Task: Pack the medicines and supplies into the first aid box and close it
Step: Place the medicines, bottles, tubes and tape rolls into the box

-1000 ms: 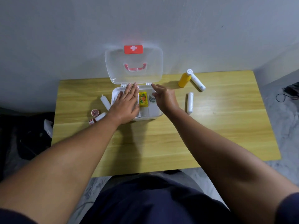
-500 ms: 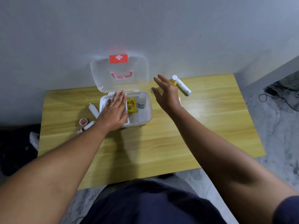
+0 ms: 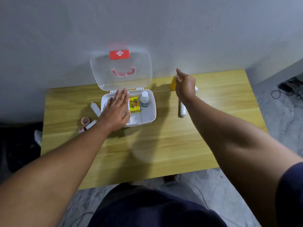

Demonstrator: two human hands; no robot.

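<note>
The white first aid box [image 3: 151, 118] stands on the wooden table [image 3: 164, 145] with its clear lid [image 3: 121, 71] up against the wall. Inside lie a yellow packet [image 3: 134, 104] and a small white bottle [image 3: 145, 99]. My left hand [image 3: 116, 110] rests flat, fingers apart, on the box's left side. My right hand [image 3: 185, 86] is over the yellow bottle [image 3: 173, 84] at the back right, fingers partly curled around it; whether they grip it is hidden. A white tube [image 3: 182, 110] lies below that hand, and another white tube tip [image 3: 196, 88] shows behind it.
Left of the box lie a white tube [image 3: 95, 109], a small round red-lidded jar [image 3: 85, 120] and another small tube with a red cap [image 3: 86, 126]. The wall stands right behind the table. Cables [image 3: 285, 92] lie on the floor at the right.
My right hand has left the box, where it set the small white bottle, and moved right and back onto the yellow bottle. My left hand has stayed on the box.
</note>
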